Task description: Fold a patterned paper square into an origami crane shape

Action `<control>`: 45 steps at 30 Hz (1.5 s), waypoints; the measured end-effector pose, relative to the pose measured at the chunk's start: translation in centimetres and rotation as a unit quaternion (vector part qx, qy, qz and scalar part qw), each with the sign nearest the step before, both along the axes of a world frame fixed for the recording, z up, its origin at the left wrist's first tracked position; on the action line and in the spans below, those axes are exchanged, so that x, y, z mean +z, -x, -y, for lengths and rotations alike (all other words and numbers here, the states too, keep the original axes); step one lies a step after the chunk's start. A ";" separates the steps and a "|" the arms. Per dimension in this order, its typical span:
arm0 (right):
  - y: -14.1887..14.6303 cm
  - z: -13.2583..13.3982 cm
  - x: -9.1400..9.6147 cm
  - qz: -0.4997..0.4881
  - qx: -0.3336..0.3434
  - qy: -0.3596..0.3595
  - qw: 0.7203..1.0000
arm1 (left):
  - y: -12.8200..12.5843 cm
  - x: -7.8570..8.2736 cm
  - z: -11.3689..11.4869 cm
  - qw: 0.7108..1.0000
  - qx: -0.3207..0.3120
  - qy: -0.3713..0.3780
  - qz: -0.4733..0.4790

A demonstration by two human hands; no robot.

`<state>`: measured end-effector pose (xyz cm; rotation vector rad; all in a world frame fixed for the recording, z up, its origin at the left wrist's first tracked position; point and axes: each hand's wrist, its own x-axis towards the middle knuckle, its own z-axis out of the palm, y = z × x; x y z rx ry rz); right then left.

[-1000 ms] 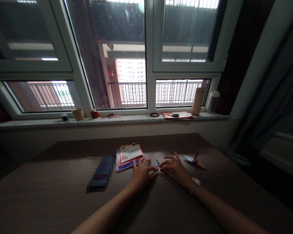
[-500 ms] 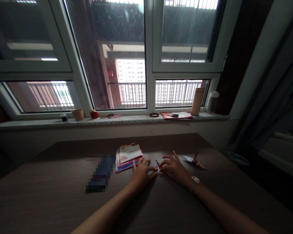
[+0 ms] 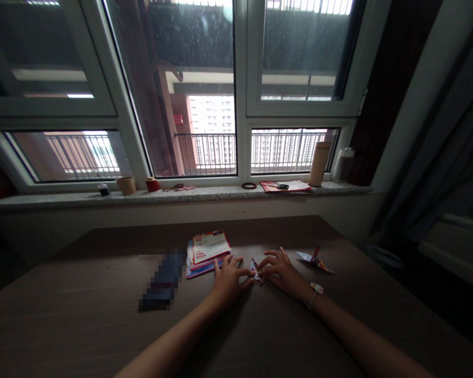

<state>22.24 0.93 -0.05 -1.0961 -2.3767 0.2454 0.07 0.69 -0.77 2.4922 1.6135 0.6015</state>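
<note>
A small folded paper [image 3: 254,265], patterned in white, red and purple, lies on the table between my hands. My left hand [image 3: 229,279] pinches its left and lower side with thumb and index finger, the other fingers spread beside the paper stack. From the right, my right hand [image 3: 283,274] has its thumb and index fingertips closed on the paper's edge, its other fingers lifted. A bracelet with a pale charm [image 3: 316,287] circles my right wrist. To the right of that hand rests a folded paper crane [image 3: 314,261] with pointed wings.
A stack of printed sheets [image 3: 211,248] lies left of centre on the brown table [image 3: 102,336]. Beside it is a dark, pixelated object [image 3: 163,283]. On the windowsill [image 3: 216,193] stand a paper cup [image 3: 126,185], a tan flask [image 3: 319,164] and scissors [image 3: 283,186] on papers.
My right hand's raised fingers have come down slightly and drawn a little to the left. My left hand and the folded paper stay almost in place.
</note>
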 end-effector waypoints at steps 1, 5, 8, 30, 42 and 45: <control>0.0 0.0 0.0 -0.001 0.000 0.001 1.000 | 0.0 0.0 0.0 1.000 0.000 0.000 -0.001; -0.2 -0.1 0.0 -0.002 0.003 0.001 1.000 | 0.0 -0.1 -0.1 1.000 0.000 -0.002 -0.004; -0.2 -0.1 0.0 -0.001 0.005 0.002 1.000 | 0.0 -0.1 -0.1 1.000 0.000 0.002 -0.005; -0.1 -0.2 0.1 -0.010 0.000 0.026 1.000 | 0.0 0.0 -0.1 1.000 0.000 0.008 0.000; -0.5 -0.1 0.1 -0.022 0.018 0.059 0.998 | -0.1 0.0 0.2 1.000 -0.010 -0.011 0.008; -0.5 0.0 0.3 -0.019 0.020 0.057 0.998 | -0.1 0.0 0.3 1.000 -0.009 -0.014 0.008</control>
